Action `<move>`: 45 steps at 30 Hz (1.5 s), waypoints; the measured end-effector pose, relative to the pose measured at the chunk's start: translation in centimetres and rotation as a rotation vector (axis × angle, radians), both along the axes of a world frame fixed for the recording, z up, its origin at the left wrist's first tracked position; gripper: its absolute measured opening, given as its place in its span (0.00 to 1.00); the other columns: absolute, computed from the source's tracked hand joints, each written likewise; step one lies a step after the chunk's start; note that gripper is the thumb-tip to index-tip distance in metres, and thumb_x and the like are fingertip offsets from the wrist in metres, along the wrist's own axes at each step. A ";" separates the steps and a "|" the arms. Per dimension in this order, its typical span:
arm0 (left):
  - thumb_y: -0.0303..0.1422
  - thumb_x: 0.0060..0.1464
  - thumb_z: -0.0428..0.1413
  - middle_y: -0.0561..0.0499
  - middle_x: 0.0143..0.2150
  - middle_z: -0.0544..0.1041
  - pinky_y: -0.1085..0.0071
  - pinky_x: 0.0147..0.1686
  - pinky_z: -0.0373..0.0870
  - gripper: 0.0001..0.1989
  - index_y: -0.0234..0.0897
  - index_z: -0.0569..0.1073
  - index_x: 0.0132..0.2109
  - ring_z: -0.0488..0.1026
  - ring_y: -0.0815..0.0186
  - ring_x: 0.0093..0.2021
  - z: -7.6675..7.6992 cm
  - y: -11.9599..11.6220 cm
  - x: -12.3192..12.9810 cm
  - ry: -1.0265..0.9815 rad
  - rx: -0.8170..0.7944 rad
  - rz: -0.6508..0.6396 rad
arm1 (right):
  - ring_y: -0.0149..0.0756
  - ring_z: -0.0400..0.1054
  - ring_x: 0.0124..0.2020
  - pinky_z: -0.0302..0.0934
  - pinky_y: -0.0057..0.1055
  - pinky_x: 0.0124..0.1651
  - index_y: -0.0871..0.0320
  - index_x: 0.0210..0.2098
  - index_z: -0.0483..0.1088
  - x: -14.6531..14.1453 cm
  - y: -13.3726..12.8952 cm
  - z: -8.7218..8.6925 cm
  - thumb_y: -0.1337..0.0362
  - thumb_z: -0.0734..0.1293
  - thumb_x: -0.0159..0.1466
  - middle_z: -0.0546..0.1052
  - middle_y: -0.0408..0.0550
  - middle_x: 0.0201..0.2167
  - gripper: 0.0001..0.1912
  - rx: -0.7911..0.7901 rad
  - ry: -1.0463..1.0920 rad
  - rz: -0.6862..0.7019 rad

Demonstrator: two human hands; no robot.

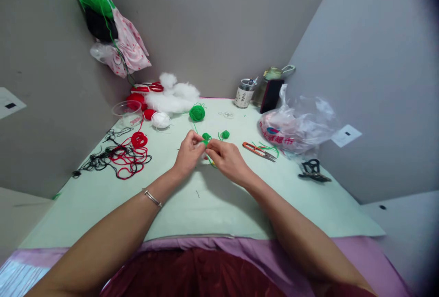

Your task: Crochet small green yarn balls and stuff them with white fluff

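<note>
Two small green bundles, judged already worked, are placed beyond the hands, near the middle of the surface. Between them and the near edge, a green piece is pinched by the fingers of the left hand and right hand; it is judged unfinished, a strand from the green ball being led toward it.
</note>
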State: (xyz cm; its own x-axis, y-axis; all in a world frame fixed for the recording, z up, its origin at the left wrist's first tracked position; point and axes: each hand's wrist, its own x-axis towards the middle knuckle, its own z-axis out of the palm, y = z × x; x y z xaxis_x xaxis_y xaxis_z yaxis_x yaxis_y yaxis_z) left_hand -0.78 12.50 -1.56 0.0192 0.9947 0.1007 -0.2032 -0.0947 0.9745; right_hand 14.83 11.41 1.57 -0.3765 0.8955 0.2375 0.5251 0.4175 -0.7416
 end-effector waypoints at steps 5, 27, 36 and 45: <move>0.35 0.47 0.68 0.60 0.25 0.71 0.75 0.26 0.63 0.15 0.39 0.68 0.35 0.68 0.72 0.24 -0.4 0.3 -0.3 -0.017 -0.011 0.036 | 0.33 0.61 0.27 0.52 0.30 0.35 0.54 0.31 0.71 -0.3 -0.1 -0.1 0.66 0.64 0.67 0.70 0.39 0.24 0.08 0.042 0.000 0.002; 0.37 0.48 0.67 0.58 0.28 0.76 0.74 0.30 0.71 0.16 0.41 0.66 0.36 0.73 0.70 0.25 -0.2 -0.6 0.0 -0.149 -0.144 -0.060 | 0.33 0.59 0.29 0.50 0.30 0.36 0.54 0.27 0.67 0.7 1.2 -0.4 0.64 0.69 0.64 0.68 0.39 0.24 0.10 0.059 -0.001 -0.050; 0.43 0.52 0.67 0.54 0.34 0.78 0.67 0.42 0.78 0.18 0.40 0.67 0.35 0.77 0.68 0.35 0.6 -1.2 0.4 -0.174 -0.127 -0.177 | 0.31 0.53 0.24 0.45 0.31 0.31 0.54 0.24 0.64 0.6 1.4 -0.6 0.62 0.67 0.63 0.60 0.36 0.18 0.12 0.023 0.041 -0.196; 0.41 0.48 0.69 0.56 0.26 0.76 0.68 0.29 0.75 0.19 0.39 0.67 0.35 0.76 0.66 0.24 -0.1 -0.2 -0.3 -0.032 -0.075 -0.141 | 0.31 0.56 0.25 0.49 0.30 0.31 0.55 0.24 0.65 0.6 1.0 0.0 0.57 0.64 0.65 0.64 0.38 0.20 0.14 -0.098 0.124 -0.054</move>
